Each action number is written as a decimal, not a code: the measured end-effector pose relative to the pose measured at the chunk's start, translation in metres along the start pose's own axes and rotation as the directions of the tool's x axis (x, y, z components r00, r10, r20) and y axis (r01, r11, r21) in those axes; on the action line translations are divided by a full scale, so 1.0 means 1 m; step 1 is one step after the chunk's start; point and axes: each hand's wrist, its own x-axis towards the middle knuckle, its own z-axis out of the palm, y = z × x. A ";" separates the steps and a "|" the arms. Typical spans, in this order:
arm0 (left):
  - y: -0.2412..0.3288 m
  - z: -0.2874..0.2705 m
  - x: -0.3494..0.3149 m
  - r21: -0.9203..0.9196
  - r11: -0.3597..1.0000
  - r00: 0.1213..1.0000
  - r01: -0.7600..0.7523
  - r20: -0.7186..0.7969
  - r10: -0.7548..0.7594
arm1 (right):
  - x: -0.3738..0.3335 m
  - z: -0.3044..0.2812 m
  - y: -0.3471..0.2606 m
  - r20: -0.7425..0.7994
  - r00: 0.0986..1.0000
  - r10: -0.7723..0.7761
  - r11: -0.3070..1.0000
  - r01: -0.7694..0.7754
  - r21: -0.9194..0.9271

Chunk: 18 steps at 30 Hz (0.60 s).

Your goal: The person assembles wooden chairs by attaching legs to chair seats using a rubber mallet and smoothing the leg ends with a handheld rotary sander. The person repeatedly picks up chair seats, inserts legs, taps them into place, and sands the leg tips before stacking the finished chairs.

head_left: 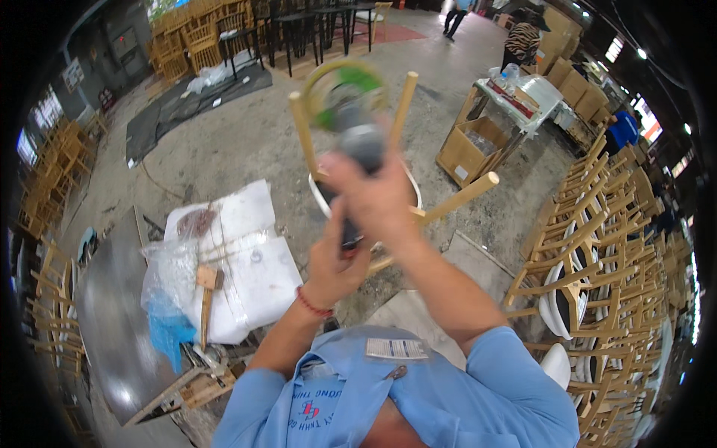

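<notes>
Both my hands grip a blurred power tool (363, 143) with a rounded grey head and a dark body. My right hand (377, 198) wraps around it just below the head. Lower down, my left hand (336, 261), with a red bead bracelet on its wrist, closes around the dark lower end. At the tool's far end shows a yellow and green round shape (357, 77), smeared by motion; I cannot tell whether it is joined to the tool. Behind my hands is an upturned wooden chair (405, 104), legs up, its white-edged seat partly hidden.
On my left, a wooden mallet (207, 302) lies on white wrapped sheets (258, 280) beside clear and blue plastic. Stacked wooden chairs (597, 276) crowd the right. A cart (544, 93) with a cardboard box (467, 153) stands ahead right. People are farther back.
</notes>
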 end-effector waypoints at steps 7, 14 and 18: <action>0.030 0.074 0.007 -0.200 0.940 0.874 -0.278 0.353 0.334 | -0.027 -0.119 -0.037 -0.233 0.971 0.059 0.990 -0.087 -0.111; -0.083 0.060 -0.051 0.019 0.945 0.944 0.326 0.049 -0.327 | -0.047 -0.191 -0.043 -0.153 0.938 0.310 0.779 -0.343 -0.526; -0.102 0.073 -0.016 -0.118 0.925 0.914 0.362 0.241 -0.327 | -0.031 -0.170 -0.044 0.065 0.914 0.401 0.524 -0.171 -0.835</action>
